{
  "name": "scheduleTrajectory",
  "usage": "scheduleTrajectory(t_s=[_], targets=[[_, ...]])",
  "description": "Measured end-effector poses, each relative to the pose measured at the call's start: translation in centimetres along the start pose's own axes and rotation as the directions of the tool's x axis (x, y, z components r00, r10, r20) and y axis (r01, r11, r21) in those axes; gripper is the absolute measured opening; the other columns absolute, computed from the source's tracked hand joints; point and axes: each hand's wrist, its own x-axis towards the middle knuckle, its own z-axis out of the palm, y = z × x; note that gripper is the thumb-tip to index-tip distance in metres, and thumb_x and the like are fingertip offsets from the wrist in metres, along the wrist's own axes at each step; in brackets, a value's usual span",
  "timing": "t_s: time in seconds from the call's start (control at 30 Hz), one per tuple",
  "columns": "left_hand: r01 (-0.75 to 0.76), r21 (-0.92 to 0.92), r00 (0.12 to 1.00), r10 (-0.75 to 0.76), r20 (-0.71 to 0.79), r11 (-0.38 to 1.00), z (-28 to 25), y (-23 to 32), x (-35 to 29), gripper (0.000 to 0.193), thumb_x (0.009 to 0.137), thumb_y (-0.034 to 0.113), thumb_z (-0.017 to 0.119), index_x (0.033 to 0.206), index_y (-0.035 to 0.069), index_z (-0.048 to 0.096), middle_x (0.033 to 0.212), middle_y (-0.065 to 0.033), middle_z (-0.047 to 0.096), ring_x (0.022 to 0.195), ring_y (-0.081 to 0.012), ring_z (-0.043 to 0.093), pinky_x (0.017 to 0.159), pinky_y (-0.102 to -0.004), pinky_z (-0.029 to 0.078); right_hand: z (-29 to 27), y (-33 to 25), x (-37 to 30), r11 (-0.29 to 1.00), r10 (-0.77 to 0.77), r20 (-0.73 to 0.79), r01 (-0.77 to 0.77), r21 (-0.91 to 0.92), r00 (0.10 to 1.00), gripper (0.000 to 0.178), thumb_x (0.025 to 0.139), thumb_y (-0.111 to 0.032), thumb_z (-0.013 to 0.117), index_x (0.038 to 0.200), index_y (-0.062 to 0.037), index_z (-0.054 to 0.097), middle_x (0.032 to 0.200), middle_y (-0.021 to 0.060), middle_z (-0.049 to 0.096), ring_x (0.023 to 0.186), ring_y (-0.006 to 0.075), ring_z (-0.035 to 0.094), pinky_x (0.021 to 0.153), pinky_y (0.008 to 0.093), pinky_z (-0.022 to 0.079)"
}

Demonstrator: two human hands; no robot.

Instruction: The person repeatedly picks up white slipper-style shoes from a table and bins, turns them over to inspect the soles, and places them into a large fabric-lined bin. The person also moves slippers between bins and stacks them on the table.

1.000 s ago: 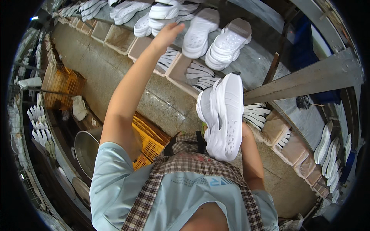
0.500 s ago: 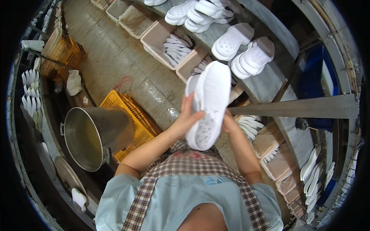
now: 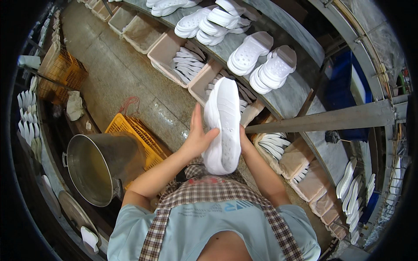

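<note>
In front of my chest is a thick white shoe sole [image 3: 224,128], held lengthwise with its far end pointing up in the view. Its surface has fine lines toward the far end and small round dimples toward the near end. My left hand [image 3: 200,138] grips the left side, thumb on the edge and fingers stretched along it. On the other side my right hand [image 3: 245,141] holds the right edge, most of its fingers hidden behind the sole. Beyond it, white perforated clogs [image 3: 250,53] sit on a grey shelf [image 3: 289,99].
Lined bins [image 3: 157,61] of white sole pieces stand under the shelf. A metal bar [image 3: 322,121] crosses at right. To the left are a large metal pot [image 3: 92,169] with yellowish liquid, a yellow crate [image 3: 124,126] and a round lid [image 3: 75,211]. White pieces [image 3: 352,195] hang at lower right.
The sole has shifted slightly left and down and turned more edge-on, so its side wall shows more. Both hands moved with it, and the left fingers look more spread.
</note>
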Motion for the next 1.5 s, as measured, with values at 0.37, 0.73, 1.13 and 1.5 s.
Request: scheduleTrajectory(t_s=[0.37,0.73,1.13,1.5], targets=[[-0.685,0.595,0.724,0.482,0.493,0.421,9.1,7.0,18.1,0.066,0.068,0.028,0.074,0.124,0.008,0.047,0.125,-0.0119,0.051,0.129,-0.0268,0.037,0.104,-0.0536,0.026,-5.9,0.1,-2.3,0.977,0.207,-0.044,-0.205,0.050,0.977,0.055,0.095,-0.042,0.034,0.126,0.0009,0.047,0.112,0.0142,0.060,0.098,0.0231,0.061,0.086,0.0354,0.051],[-0.747,0.390,0.663,0.648,0.375,0.538,-3.5,10.8,3.5,0.052,0.064,0.024,0.075,0.108,0.002,0.056,0.115,-0.0114,0.061,0.107,-0.0265,0.058,0.093,-0.0413,0.044,-5.8,-0.2,-2.0,0.969,0.219,-0.112,-0.230,-0.096,0.969,0.054,0.095,-0.042,0.034,0.125,0.0009,0.048,0.110,0.0137,0.061,0.097,0.0228,0.062,0.085,0.0352,0.051],[-0.368,0.695,0.929,0.204,0.310,0.618,-5.0,-1.0,-8.1,0.030,0.063,0.026,0.073,0.082,0.007,0.059,0.110,-0.0055,0.062,0.094,-0.0188,0.057,0.080,-0.0325,0.041,-1.9,10.8,6.2,0.926,0.309,-0.256,-0.351,-0.139,0.916,0.069,0.084,-0.032,0.048,0.142,-0.0101,0.018,0.133,0.0187,0.040,0.121,0.0281,0.043,0.098,0.0429,0.041],[-0.278,0.528,0.959,0.204,0.195,0.803,-5.1,-4.1,-6.4,0.033,0.071,0.033,0.070,0.093,0.010,0.062,0.120,-0.0090,0.056,0.105,-0.0252,0.052,0.090,-0.0391,0.037,-2.2,11.8,9.6,0.885,0.445,-0.069,-0.450,-0.120,0.893,0.056,0.088,-0.026,0.053,0.134,-0.0011,0.032,0.124,0.0150,0.049,0.108,0.0226,0.053,0.086,0.0342,0.048]])
